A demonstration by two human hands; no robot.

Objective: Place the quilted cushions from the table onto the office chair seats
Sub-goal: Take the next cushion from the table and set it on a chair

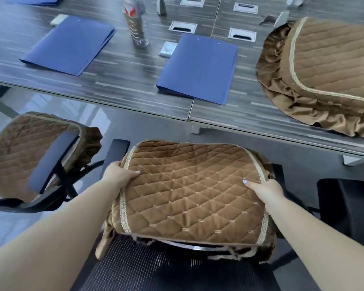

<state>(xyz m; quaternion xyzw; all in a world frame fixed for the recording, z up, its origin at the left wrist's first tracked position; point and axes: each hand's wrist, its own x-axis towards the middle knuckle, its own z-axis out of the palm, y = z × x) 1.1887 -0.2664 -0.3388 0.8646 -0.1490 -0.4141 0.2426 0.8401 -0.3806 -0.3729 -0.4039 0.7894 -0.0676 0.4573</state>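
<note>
A brown quilted cushion [189, 192] with pale braid trim lies over the seat of a black mesh office chair [147, 267] right in front of me. My left hand [119, 175] grips its left edge, thumb on top. My right hand [265, 189] grips its right edge the same way. On the chair to the left sits another brown quilted cushion [19, 148], behind that chair's armrest [51, 162]. A third brown quilted cushion [328, 66] with a ruffled skirt rests on the table [122, 80] at the far right.
Two blue folders [69, 45] [200, 68] lie on the dark striped table, with a clear bottle [133, 22] between them and several cable ports [183, 26] behind. A further black chair [349, 202] stands at the right. Glossy floor shows between the table and the chairs.
</note>
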